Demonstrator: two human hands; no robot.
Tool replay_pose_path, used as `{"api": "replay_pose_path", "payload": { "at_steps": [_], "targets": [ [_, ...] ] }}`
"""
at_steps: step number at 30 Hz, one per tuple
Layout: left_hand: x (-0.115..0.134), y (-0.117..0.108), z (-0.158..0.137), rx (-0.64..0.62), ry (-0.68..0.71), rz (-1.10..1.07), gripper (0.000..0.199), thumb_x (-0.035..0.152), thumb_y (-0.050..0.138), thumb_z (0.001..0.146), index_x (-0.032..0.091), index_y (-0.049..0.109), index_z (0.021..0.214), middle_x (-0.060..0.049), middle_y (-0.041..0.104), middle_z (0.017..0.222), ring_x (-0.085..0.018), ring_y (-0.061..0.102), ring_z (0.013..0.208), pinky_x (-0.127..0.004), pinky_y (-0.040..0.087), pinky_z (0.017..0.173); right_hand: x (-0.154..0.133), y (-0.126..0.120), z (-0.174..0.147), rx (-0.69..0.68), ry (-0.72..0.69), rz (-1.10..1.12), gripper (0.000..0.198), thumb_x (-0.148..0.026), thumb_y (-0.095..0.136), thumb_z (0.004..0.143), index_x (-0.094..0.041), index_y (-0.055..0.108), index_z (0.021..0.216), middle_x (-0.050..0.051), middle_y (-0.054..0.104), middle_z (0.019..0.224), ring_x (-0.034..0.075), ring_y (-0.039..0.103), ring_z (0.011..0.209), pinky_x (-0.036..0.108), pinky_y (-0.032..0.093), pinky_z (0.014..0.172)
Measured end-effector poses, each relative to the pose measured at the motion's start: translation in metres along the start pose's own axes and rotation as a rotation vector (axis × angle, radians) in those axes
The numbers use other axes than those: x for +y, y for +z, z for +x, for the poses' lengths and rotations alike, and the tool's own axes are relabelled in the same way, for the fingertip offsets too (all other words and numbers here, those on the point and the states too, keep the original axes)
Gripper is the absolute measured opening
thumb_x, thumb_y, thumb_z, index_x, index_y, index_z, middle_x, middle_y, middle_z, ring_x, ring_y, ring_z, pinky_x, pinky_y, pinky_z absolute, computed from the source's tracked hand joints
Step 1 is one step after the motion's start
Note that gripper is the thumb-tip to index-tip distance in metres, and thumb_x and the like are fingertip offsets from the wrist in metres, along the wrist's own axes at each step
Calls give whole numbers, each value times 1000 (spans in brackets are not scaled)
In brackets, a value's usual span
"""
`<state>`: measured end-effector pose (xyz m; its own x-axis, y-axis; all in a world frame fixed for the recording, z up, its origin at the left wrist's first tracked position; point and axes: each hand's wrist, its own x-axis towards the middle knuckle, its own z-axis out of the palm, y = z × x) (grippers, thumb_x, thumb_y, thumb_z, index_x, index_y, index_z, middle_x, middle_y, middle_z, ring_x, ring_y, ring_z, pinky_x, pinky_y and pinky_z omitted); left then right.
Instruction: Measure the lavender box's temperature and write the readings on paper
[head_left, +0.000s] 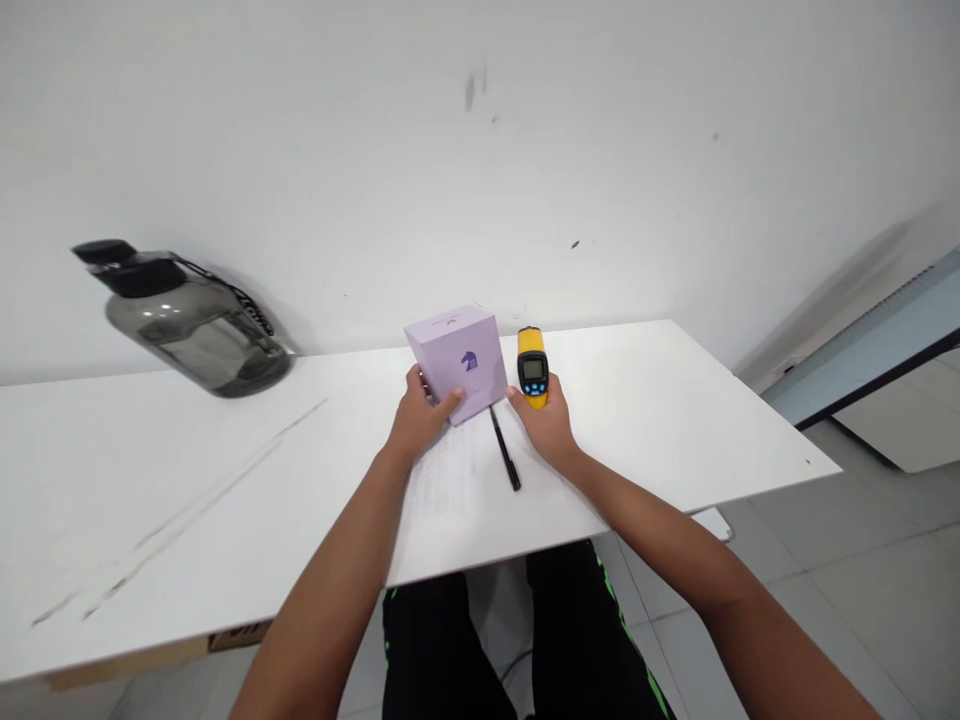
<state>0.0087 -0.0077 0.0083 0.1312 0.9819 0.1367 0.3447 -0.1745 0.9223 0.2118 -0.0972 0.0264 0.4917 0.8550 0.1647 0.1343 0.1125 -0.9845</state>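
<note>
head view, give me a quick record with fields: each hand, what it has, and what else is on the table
left hand: holding the lilac box by its lower left side
box marking: dark horse-head logo on the front
right hand: gripping the yellow-and-black device; contact between thumb and box unclear
near the hands: black pen, printed paper
far left: grey bottle, black cap
surface: white table
</note>
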Motion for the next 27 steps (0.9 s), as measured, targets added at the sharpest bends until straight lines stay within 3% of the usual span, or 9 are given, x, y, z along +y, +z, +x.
{"api": "replay_pose_path", "payload": {
  "at_steps": [27],
  "targets": [
    [-6, 1, 3, -4, 8, -10, 93, 62, 80, 77, 25, 38, 149, -18, 61, 142, -35, 60, 131, -54, 52, 106, -1, 0, -1, -17, 18, 9, 54, -60, 78, 71, -24, 57, 105, 1, 68, 95, 22, 63, 88, 37, 51, 81]
  ]
}}
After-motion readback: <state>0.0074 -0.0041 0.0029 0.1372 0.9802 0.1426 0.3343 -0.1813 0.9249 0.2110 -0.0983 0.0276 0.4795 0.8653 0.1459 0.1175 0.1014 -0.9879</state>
